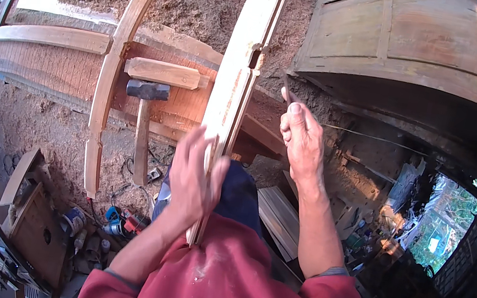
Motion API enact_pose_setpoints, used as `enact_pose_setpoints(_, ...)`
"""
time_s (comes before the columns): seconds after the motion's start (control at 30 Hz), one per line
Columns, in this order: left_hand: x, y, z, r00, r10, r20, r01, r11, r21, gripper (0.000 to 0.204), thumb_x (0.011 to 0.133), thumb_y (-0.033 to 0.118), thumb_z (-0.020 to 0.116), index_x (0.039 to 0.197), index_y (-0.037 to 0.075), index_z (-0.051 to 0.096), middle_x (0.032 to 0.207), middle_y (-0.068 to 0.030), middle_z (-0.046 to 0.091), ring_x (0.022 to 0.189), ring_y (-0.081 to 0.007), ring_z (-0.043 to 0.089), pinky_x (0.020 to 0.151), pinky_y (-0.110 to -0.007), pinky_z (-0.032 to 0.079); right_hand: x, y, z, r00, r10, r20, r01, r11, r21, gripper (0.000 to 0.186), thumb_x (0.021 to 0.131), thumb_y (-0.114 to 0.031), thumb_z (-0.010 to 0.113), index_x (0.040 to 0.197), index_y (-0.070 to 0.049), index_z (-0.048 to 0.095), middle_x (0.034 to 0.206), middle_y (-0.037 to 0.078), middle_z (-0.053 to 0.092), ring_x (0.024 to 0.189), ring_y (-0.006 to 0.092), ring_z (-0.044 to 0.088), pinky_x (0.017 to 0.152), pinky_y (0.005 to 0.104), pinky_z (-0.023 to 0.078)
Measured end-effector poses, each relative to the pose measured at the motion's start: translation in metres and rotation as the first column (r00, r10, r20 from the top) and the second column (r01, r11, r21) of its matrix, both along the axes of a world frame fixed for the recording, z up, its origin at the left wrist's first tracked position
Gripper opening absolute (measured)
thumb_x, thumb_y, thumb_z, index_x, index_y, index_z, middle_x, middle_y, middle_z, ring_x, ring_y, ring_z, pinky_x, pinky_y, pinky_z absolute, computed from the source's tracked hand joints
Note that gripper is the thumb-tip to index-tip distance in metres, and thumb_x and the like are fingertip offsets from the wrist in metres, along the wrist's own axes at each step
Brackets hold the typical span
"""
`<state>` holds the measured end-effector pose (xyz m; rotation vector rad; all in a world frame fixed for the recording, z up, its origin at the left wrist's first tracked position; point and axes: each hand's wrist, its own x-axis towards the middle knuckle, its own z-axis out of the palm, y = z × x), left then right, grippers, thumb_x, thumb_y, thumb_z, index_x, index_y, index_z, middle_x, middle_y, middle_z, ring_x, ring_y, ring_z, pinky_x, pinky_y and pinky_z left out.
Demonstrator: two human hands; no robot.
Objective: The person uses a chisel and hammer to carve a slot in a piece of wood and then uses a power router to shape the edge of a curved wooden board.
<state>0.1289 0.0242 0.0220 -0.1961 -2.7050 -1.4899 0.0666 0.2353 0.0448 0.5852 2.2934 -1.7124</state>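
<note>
A long pale wooden board (242, 42), grooved and with a dark slot cut in its narrow edge, stretches from my waist away across the bench. My left hand (193, 173) straddles its near end, thumb at the right edge and fingers over the left face, slightly blurred. To the right of the board, my right hand (302, 136) is closed in a fist round a thin dark tool (287, 86). The tool's tip points up and away, near the slot but apart from it; its handle is hidden in the fist.
A hammer (148, 91) and a short tenoned wooden block (163, 72) lie left of the board. A notched wooden rail (115, 65) crosses the plank bench (45, 61). A wooden cabinet (409, 32) stands far right. Power tools (124, 222) sit low left; sawdust covers the ground.
</note>
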Motion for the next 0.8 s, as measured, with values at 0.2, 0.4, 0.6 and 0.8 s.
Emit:
enact_pose_setpoints(0.2,-0.152,0.032,-0.007,0.907,0.075,0.414,-0.185,0.954,0.234,0.025,0.095,0.025,0.069,0.104,0.001,0.07,0.081,-0.0093,0.068,0.074,-0.021,0.066,0.071,-0.038,0.053,-0.009,0.001,-0.01,0.998,-0.055,0.019,0.055,0.998,-0.018,0.03,0.103,-0.03,0.065,0.113,-0.003,0.062,0.079,-0.005,0.052,0.067,0.0033,0.047,0.059,0.0197,0.039)
enact_pose_setpoints(0.4,-0.167,0.039,-0.024,0.859,-0.011,0.511,-0.127,0.964,0.234,0.029,0.096,0.027,0.07,0.108,0.001,0.07,0.087,-0.0111,0.074,0.08,-0.0161,0.068,0.074,-0.034,0.054,-0.016,0.011,-0.017,0.997,-0.066,0.038,0.07,0.989,-0.127,0.027,0.103,-0.021,0.063,0.118,0.001,0.059,0.082,0.004,0.062,0.062,0.0075,0.053,0.056,0.0221,0.043)
enact_pose_setpoints(0.6,-0.17,0.051,-0.023,0.928,0.076,0.365,-0.055,0.996,-0.067,0.051,0.089,0.039,0.076,0.119,0.0,0.065,0.102,-0.0169,0.07,0.091,-0.026,0.069,0.078,-0.04,0.056,-0.027,0.0,-0.026,0.991,-0.086,0.099,0.104,0.976,-0.189,0.035,0.105,-0.016,0.057,0.137,-0.002,0.057,0.081,0.003,0.062,0.061,0.0069,0.052,0.053,0.0218,0.043)
enact_pose_setpoints(0.8,-0.177,0.05,-0.029,0.895,-0.01,0.446,0.025,0.999,-0.028,0.058,0.085,0.042,0.08,0.123,0.003,0.059,0.113,-0.0191,0.063,0.102,-0.0353,0.066,0.087,-0.046,0.053,-0.016,0.0,-0.042,0.982,-0.143,0.125,0.177,0.927,-0.33,0.032,0.105,-0.019,0.058,0.133,-0.004,0.059,0.079,0.001,0.061,0.064,0.0071,0.054,0.053,0.0222,0.044)
